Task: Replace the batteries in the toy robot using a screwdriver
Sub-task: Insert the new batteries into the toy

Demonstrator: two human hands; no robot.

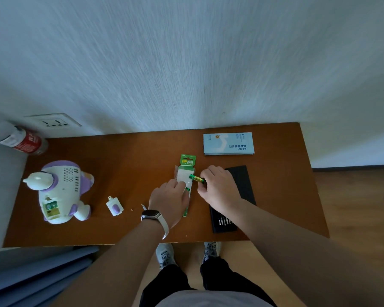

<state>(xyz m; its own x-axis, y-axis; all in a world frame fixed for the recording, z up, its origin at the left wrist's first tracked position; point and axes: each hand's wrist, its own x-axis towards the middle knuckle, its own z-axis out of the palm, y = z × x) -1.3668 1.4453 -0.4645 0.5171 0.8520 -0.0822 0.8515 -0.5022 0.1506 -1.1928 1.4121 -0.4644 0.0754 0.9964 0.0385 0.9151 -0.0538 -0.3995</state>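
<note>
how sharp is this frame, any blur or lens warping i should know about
Head view: the wall is smeared into diagonal streaks, and the bottle at far left is blurred; wide-angle warping bends the table edges; the centre is sharper, so the green battery pinched by the right hand reads clearly; lighting is dim and even, with no strong glare.

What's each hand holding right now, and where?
The right hand pinches the green battery at one end; the left hand presses the battery pack flat.

light: dim, soft, cool | shadows: faint | blur: streaked wall (186, 52) | distortion: wide-angle bowing at edges
</note>
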